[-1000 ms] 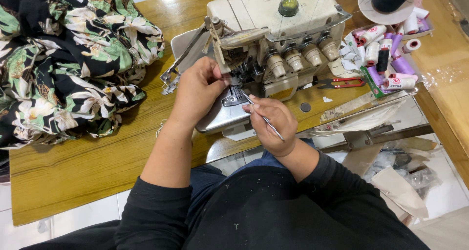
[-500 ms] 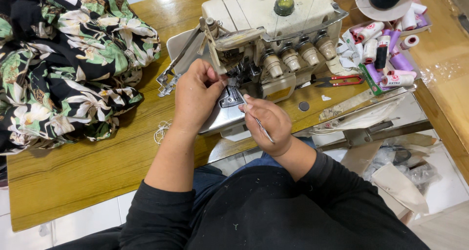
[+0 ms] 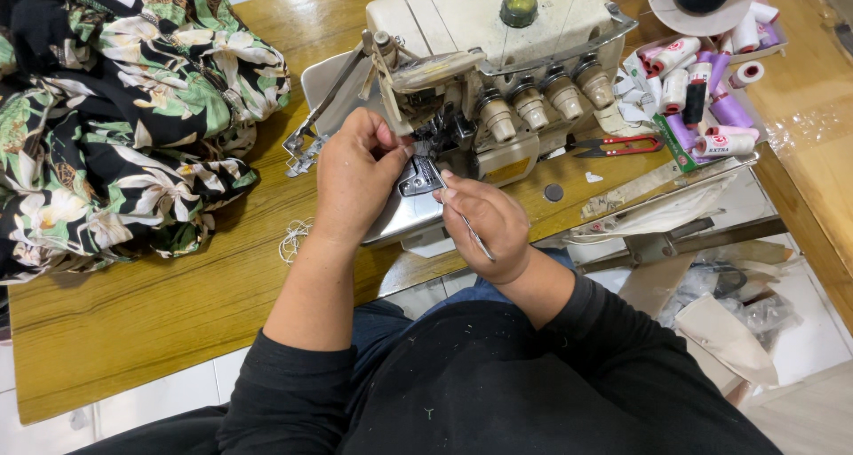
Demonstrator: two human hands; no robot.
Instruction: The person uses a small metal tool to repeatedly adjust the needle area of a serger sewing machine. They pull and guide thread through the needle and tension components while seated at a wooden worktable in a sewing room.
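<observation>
A heap of black fabric printed with green leaves and pale flowers is lying on the far left of the wooden table, touching nothing the hands are working on. A small tangle of white thread is sitting on the table just beside the left forearm.

The left hand is reaching up against the front of the cream serger, its fingertips pressed together at the needle area; whether they are pinching a thread is too small to tell. The serger is standing at the table's middle, with its metal plate just below the hands.

The right hand is sitting just right of the left, close to it, its grip closed around thin metal tweezers, whose tips are pointing up toward the presser foot.

Further right, red-handled snips are lying on the table beside the serger. Beyond them, a tray of thread spools, white and purple, is resting near the table's right edge.
</observation>
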